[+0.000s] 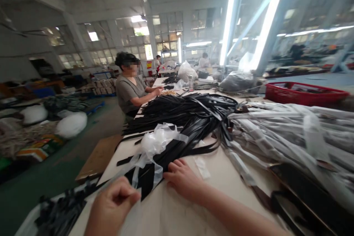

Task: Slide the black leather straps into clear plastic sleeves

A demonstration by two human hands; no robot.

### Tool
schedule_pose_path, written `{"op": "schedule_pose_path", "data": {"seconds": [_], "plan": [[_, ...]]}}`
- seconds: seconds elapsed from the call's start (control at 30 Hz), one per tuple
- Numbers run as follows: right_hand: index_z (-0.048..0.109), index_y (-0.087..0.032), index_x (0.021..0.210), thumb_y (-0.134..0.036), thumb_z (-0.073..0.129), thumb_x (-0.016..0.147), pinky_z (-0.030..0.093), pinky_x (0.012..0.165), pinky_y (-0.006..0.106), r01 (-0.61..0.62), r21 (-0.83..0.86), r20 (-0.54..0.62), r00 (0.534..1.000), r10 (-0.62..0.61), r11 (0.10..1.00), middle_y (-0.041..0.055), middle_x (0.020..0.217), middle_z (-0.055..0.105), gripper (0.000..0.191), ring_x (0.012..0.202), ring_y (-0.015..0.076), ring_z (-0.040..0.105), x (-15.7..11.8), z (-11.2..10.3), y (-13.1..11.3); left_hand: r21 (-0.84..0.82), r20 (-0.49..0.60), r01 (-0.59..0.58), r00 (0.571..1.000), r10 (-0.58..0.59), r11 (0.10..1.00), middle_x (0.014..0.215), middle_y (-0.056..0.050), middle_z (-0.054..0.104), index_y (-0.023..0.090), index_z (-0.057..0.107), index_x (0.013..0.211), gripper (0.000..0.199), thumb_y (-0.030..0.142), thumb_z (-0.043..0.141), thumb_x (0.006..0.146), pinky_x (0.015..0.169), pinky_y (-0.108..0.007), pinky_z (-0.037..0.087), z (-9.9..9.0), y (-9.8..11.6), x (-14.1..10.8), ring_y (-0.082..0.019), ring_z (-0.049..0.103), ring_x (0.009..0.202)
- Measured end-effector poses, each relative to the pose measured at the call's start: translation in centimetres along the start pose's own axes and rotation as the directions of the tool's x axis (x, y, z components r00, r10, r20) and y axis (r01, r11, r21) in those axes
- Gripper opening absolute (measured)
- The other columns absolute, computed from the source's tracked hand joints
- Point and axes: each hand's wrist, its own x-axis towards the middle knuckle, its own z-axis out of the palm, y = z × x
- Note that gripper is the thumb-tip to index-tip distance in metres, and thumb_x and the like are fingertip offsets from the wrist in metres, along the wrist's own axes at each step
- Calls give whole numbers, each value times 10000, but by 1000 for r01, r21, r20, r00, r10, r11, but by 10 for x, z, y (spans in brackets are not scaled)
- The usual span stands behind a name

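Observation:
My left hand (112, 202) is closed at the lower left, pinching the end of a translucent plastic strip (134, 214). At the near edge of a bundle of flat black straps (171, 153), my right hand (182, 179) rests with bent fingers against the straps; whether it grips any cannot be seen. Crumpled clear plastic (156, 140) lies on top of the bundle, with loose ends hanging toward my hands. A small white piece (202, 167) lies on the pale table (215, 191) just beyond my right wrist.
Plastic-wrapped straps (276, 129) cover the table's right side, with a red basket (304, 94) behind. A person in a grey shirt (128, 92) works at the table's left edge. Black pieces (61, 210) fill a container at the lower left. A cardboard box (98, 158) stands beside the table.

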Motion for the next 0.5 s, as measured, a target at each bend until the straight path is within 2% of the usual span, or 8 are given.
{"op": "schedule_pose_path", "data": {"seconds": [0.1,0.2,0.33,0.43,0.5], "plan": [[639,-232,925,-319,629,863,366,841,324,-38,38,-9,999,38,999,30,979,574,107,964,213,491,4,8,-7,-150,-24,137,990,-142,979,562,33,426,177,477,506,371,393,669,739,493,-222,382,16,-1,8,-108,438,518],[617,-211,865,-219,546,908,376,786,296,-30,53,6,1000,30,998,23,914,591,84,907,194,513,8,14,-13,-304,-45,244,962,-270,921,559,31,445,164,514,526,307,342,693,701,520,-209,358,28,-1,10,-110,436,542],[630,-210,895,-234,563,894,385,739,311,-42,-17,43,998,42,999,36,907,605,71,877,216,523,8,15,-13,-359,27,291,953,-302,887,687,-30,596,152,638,635,242,358,635,763,646,-233,418,32,-1,10,-164,537,689],[648,-213,880,-324,599,874,387,734,313,-5,-3,84,996,5,1000,36,915,615,121,887,223,530,8,13,-9,-327,59,301,952,-299,896,692,-30,588,151,649,647,258,362,610,791,667,-238,413,32,-2,9,-164,531,699],[649,-224,877,-323,587,879,383,745,308,41,35,99,994,-44,999,23,909,624,117,884,213,534,7,14,-6,-306,65,314,949,-309,899,677,-20,563,149,650,647,249,359,625,780,644,-235,401,33,-3,8,-155,513,677]]}}
